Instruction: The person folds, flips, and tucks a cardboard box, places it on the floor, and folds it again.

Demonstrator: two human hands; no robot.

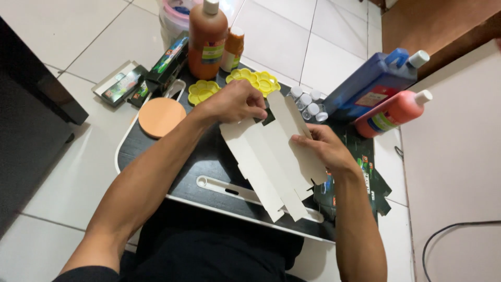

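Carton blank: flat unfolded white cardboard box blank (274, 159), creased into long panels, held slanting above the black lap tray with white rim (156, 190); printed side turned down
Left hand: left hand (235, 102) closed in a pinch on the blank's upper flap, fingers curled over the edge
Right hand: right hand (321, 146) clamped on the blank's right panel, thumb on the white face, fingers underneath and hidden
Head view, behind the hands: two yellow flower-shaped plastic palettes (203, 91), tall brown paint bottle with white cap (207, 39), smaller orange bottle (233, 49), cluster of small clear white-capped vials (308, 102)
Head view, left: round tan disc (162, 117) lying flat on the tray; dark green printed cartons (125, 84) on the white tiled floor (78, 36)
Head view, right: large blue bottle (373, 83) and coral-red bottle (392, 112) lying tilted; further flattened dark printed blanks (365, 180) under the right wrist
Risk, judged: crooked crease or torn flap from uneven pull between the two grips; vials just beside the right knuckles likely tipped by a swung panel; slip of the blank off the tray edge towards the lap if either grip loosens
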